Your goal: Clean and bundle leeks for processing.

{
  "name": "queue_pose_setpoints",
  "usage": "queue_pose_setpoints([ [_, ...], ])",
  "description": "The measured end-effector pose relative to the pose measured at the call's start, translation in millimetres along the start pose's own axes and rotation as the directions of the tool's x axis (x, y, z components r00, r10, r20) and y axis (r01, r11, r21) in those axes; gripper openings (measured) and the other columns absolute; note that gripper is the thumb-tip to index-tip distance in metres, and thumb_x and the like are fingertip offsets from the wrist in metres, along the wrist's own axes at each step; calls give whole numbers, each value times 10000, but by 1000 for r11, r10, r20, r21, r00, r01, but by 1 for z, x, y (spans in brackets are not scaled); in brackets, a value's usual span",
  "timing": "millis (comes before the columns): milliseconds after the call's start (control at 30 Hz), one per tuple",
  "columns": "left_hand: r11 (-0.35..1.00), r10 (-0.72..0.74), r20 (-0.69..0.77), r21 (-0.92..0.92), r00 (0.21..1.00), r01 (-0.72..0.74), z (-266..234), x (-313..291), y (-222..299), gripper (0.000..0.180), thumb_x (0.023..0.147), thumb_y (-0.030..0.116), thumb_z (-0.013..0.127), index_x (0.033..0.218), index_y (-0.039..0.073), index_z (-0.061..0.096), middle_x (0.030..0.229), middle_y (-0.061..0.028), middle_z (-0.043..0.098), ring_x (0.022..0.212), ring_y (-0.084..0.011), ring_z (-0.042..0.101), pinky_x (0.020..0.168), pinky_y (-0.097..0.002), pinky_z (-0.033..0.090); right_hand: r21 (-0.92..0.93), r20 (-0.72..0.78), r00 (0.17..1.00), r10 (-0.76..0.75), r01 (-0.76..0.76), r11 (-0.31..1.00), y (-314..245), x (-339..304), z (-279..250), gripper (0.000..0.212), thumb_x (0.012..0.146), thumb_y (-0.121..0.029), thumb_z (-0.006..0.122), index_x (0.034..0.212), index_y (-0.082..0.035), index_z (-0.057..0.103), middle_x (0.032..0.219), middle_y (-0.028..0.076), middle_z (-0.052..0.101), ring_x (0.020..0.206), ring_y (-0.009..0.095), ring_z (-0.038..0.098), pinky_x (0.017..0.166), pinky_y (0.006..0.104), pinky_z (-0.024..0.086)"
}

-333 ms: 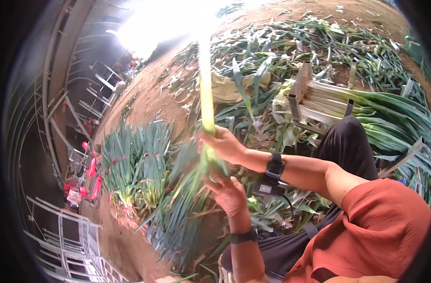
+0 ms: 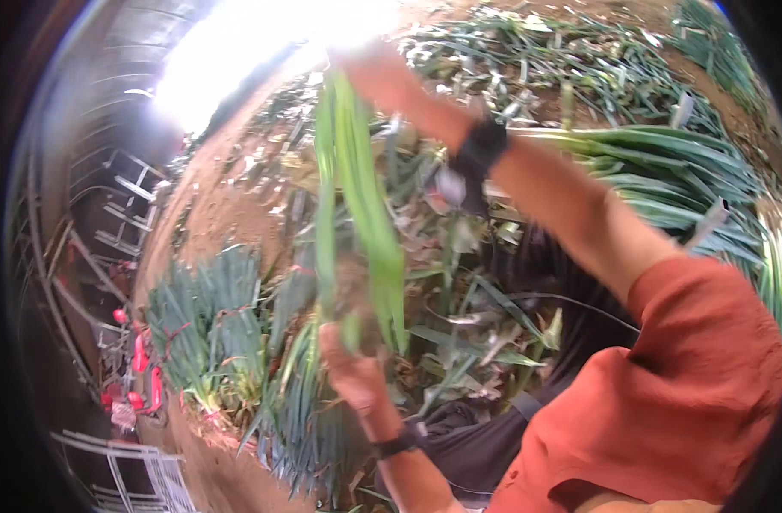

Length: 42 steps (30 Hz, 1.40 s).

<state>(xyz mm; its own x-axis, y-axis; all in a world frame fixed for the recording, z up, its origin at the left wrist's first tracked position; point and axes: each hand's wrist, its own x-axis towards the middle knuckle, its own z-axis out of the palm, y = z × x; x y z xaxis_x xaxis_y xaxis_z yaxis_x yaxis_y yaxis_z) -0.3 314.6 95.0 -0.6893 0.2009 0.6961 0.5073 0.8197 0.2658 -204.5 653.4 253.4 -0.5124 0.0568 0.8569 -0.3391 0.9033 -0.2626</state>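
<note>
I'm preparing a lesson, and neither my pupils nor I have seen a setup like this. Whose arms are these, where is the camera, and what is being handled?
There is no machine: these are a person's two bare hands. The camera is the left one of two fisheyes worn on the head, looking down, so straight edges bend near the rim. The right hand, near the top, holds long green leaves that hang down. The left hand is lower, close to a leaf's end; blur hides whether it grips it. On the brown ground are leafy bundles at left and scattered leaves higher up. A pile of stalks lies at right.
</note>
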Motion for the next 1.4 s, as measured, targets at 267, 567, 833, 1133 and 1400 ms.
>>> queue_pose_setpoints([
  [267, 888, -431, 459, 62, 777, 456, 13, -31, -31, 333, 836, 82, 497, 1150, -28, 501, 955, -244, 590, 865, -360, 571, 787, -404, 442, -374, 409, 874, 261, -100, 922, 100, 9, -194, 214, 842, -223, 533, 975, -66, 591, 793, 79, 592, 679, 211, 580, 596, 353, 476],
  [567, 784, -470, 772, 141, 429, 605, 6, -43, -13, 593, 768, 189, 679, 1287, 38, 434, 1120, -201, 563, 1009, -262, 559, 861, -351, 440, -703, 639, 458, 617, 23, 711, 220, -174, -298, 253, 757, -197, 623, 965, -61, 572, 911, 143, 612, 814, 285, 612, 717, 405, 495],
  [833, 700, -479, 845, 203, 239, 685, 7, -52, -13, 460, 808, 188, 617, 1210, -3, 497, 973, -143, 631, 850, -173, 601, 762, -301, 473, -442, 776, 436, 457, -141, 886, 268, -358, -257, 452, 817, -428, 547, 1052, -42, 531, 811, 225, 619, 771, 399, 602, 698, 464, 481],
  [1133, 696, -481, 855, 240, 192, 676, 19, -42, -6, 443, 829, 202, 609, 1211, 4, 502, 979, -127, 634, 853, -165, 589, 771, -292, 464, -480, 835, 188, 518, -215, 851, 232, -345, -192, 487, 885, -433, 440, 1297, -175, 422, 929, 239, 606, 910, 400, 572, 793, 474, 449],
  [1400, 672, -492, 857, 259, 157, 694, 24, -51, -16, 415, 817, 148, 616, 1183, -14, 508, 928, -133, 633, 761, -167, 601, 682, -292, 483, -501, 824, 195, 531, -186, 845, 239, -358, -181, 468, 910, -486, 336, 1312, -261, 419, 1028, 207, 537, 1023, 364, 501, 874, 457, 405],
])
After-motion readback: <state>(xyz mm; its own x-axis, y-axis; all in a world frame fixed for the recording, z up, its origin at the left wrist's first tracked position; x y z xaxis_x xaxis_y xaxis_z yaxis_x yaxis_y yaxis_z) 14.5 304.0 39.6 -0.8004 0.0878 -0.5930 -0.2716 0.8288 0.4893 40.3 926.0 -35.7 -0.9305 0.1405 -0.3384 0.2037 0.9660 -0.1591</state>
